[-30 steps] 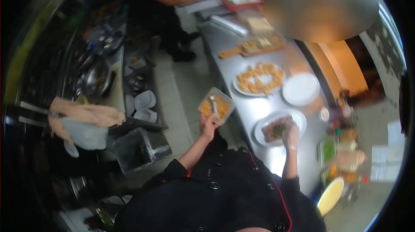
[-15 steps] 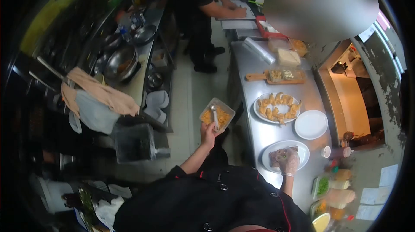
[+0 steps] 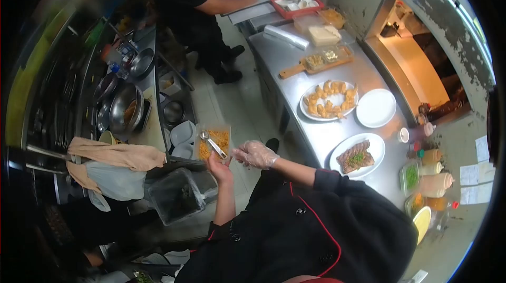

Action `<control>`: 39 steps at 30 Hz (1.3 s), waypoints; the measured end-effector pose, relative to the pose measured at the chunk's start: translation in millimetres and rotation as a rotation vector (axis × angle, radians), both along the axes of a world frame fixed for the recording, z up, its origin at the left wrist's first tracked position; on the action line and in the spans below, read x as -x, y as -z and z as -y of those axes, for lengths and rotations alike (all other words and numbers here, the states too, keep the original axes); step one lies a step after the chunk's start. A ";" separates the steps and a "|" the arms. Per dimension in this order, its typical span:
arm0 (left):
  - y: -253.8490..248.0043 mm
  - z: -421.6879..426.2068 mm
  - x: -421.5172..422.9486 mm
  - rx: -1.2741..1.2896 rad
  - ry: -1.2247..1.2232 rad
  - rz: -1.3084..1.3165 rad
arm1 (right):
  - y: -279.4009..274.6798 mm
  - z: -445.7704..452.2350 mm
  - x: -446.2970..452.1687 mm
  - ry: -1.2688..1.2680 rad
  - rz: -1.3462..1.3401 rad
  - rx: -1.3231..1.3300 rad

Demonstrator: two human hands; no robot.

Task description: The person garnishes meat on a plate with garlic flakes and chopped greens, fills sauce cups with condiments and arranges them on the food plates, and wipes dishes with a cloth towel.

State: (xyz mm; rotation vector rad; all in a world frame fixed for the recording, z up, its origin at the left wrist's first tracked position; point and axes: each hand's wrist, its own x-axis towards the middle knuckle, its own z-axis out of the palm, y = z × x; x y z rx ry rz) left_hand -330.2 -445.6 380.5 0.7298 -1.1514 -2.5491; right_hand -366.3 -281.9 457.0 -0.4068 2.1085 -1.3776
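Left hand [image 3: 220, 171]: fingers gripping tub [image 3: 214, 143], spoon [image 3: 213, 145] inside. Gloved right hand [image 3: 255, 155] beside it, fingers loosely curled.

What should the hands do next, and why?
Maybe the gloved right hand should slide over and take the spoon. I think so because the left hand holds up the open box, the spoon lies on the orange bits inside, and the glove is right beside them. The sliced meat shows green bits on top, but I see no orange ones.
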 end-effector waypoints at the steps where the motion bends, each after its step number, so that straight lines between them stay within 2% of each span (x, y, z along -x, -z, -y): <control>1: 7.1 -1.0 -4.5 -0.005 -0.010 0.042 | 0.0 2.4 2.4 0.014 0.017 0.046; 4: 16.3 -18.3 -6.8 -0.005 -0.056 0.127 | -4.4 4.6 16.9 -0.014 0.173 0.082; 7: 8.2 -32.7 5.8 0.053 -0.085 0.185 | 15.0 5.1 35.0 0.028 0.078 0.056; 10: 18.8 -37.1 40.5 0.236 0.090 0.193 | 29.0 0.1 67.9 0.154 0.031 0.006; 14: 34.0 -27.3 105.8 0.233 0.271 0.120 | 33.5 -27.4 149.4 0.331 0.101 -0.013; 16: 40.7 -25.8 142.6 0.161 0.313 0.065 | 62.8 -66.3 203.5 0.132 -0.768 -0.374; 18: 61.8 -4.4 176.6 0.266 0.377 0.254 | 44.2 -118.6 253.1 0.534 -0.104 -0.047; 19: 80.8 9.1 190.9 0.344 0.395 0.353 | 56.4 -157.1 281.1 0.450 -0.454 -0.177; 20: 92.4 22.0 202.3 0.362 0.399 0.477 | 25.2 -186.4 298.6 0.629 -0.345 -0.208; 21: 103.2 36.5 212.5 0.391 0.401 0.595 | 42.6 -234.6 326.2 0.372 -0.877 -0.783; 23: 130.1 64.2 227.2 0.360 0.349 0.849 | 27.6 -314.3 362.1 0.734 -0.552 -0.632; 24: 136.0 76.7 231.8 0.385 0.391 0.927 | 9.8 -341.0 373.3 1.059 -0.343 -0.450; 25: 145.8 92.3 232.1 0.409 0.428 1.005 | -11.9 -364.1 382.3 1.126 -0.282 -0.579; 26: 176.2 117.1 228.3 0.496 0.509 1.050 | -2.7 -400.9 394.9 1.125 -0.315 -0.704; 27: 208.2 150.6 220.1 0.426 0.589 1.030 | 20.1 -449.0 408.1 1.115 -0.346 -0.827; 28: 218.6 172.4 217.8 0.394 0.654 1.032 | 57.6 -505.5 421.4 0.788 -0.501 -1.354; 30: 211.2 188.4 226.2 0.284 0.699 1.056 | 45.2 -527.4 424.0 0.575 -0.273 -1.435; 33: 199.6 197.7 257.0 0.064 0.735 0.985 | 86.3 -566.7 433.3 0.486 -0.197 -1.438; 35: 210.7 196.9 285.4 -0.042 0.773 0.876 | 121.5 -591.0 438.5 0.404 -0.154 -1.432; 36: 222.4 194.4 302.1 0.033 0.806 0.799 | 127.8 -591.6 439.1 0.359 -0.138 -1.430; 38: 245.2 180.3 344.2 0.482 0.913 0.602 | 117.3 -584.5 446.3 0.614 0.091 -1.166; 39: 209.1 136.2 367.9 0.728 0.871 0.499 | 97.5 -574.2 457.3 0.733 0.085 -1.148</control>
